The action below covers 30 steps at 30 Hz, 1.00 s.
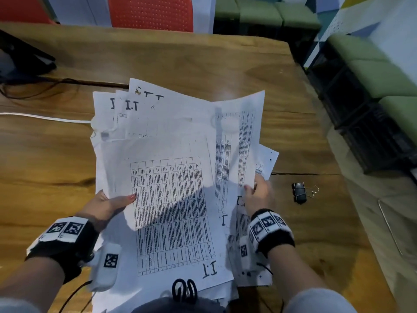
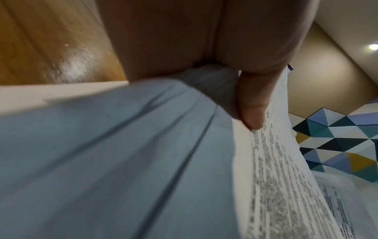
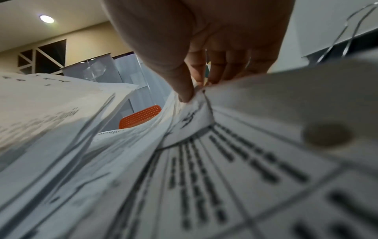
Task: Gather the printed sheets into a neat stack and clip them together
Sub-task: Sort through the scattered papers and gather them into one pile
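Head view, both hands [image 1: 108, 205] [image 1: 259, 195] pinching fanned printed sheets [image 1: 171, 199] hand-marked, apparently, "I.T"

I count one binder clip [image 1: 300, 192] on the bench [image 1: 203, 64], two orange chairs [image 1: 150, 13] behind it, and several loose sheets [image 1: 171, 199], too overlapped to number.

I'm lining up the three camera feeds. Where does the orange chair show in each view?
Head: the orange chair is at the top edge, left of centre, behind the wooden table.
Left wrist: not in it.
Right wrist: a small piece of the chair shows near the centre, in a gap between the lifted printed sheets.
Shared landmark: the printed sheets, in all three views.
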Each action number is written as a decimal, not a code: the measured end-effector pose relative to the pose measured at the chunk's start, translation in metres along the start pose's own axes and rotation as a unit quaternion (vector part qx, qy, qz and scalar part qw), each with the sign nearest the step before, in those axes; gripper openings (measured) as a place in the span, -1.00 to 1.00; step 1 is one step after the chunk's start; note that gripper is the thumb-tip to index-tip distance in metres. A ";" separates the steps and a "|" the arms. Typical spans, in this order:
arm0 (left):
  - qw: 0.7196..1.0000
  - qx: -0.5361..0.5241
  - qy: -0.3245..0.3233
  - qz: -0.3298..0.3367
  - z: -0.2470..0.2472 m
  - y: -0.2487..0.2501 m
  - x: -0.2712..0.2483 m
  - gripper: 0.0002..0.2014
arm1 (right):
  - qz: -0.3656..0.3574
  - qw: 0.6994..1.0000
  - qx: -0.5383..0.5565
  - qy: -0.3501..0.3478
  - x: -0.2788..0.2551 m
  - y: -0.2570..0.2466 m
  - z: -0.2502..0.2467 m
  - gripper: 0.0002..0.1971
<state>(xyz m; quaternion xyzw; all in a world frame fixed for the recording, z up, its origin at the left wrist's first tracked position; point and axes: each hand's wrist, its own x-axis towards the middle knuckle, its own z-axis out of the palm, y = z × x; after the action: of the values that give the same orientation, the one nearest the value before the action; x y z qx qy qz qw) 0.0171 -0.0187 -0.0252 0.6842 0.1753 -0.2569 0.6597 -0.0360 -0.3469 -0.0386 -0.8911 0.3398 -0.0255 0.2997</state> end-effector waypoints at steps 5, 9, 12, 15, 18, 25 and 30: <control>1.000 0.020 -0.004 0.017 0.010 0.004 0.001 -0.80 | 0.104 0.982 0.135 -0.082 0.007 -0.016 -0.010 -0.40; 1.000 0.025 0.003 0.000 0.008 0.002 0.003 -0.78 | 0.081 0.984 0.086 -0.131 0.009 -0.031 -0.002 -0.55; 0.999 0.031 0.007 -0.013 0.005 -0.001 0.005 -0.34 | 0.073 0.990 0.068 -0.099 0.010 -0.030 -0.003 -0.79; 0.999 0.020 -0.001 -0.026 0.005 -0.001 0.008 -0.37 | 0.042 0.997 0.046 -0.034 0.013 -0.025 -0.012 -0.72; 0.999 0.027 -0.003 -0.033 0.008 -0.004 0.013 -0.47 | 0.001 0.999 0.047 0.018 0.013 -0.023 -0.027 -0.74; 0.989 0.129 0.054 -0.053 0.013 -0.008 0.022 -0.11 | -0.191 0.959 0.078 0.192 -0.001 -0.055 -0.077 -0.84; 0.981 0.173 0.050 -0.073 0.020 0.005 0.018 -0.66 | -0.358 0.849 0.104 0.374 -0.022 -0.109 -0.118 -0.92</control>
<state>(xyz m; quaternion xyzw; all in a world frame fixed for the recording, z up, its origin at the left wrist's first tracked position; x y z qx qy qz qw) 0.0325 -0.0408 -0.0317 0.7853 0.2105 -0.2965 0.5011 -0.0181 -0.3293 0.1215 -0.8378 0.0792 -0.4975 0.2105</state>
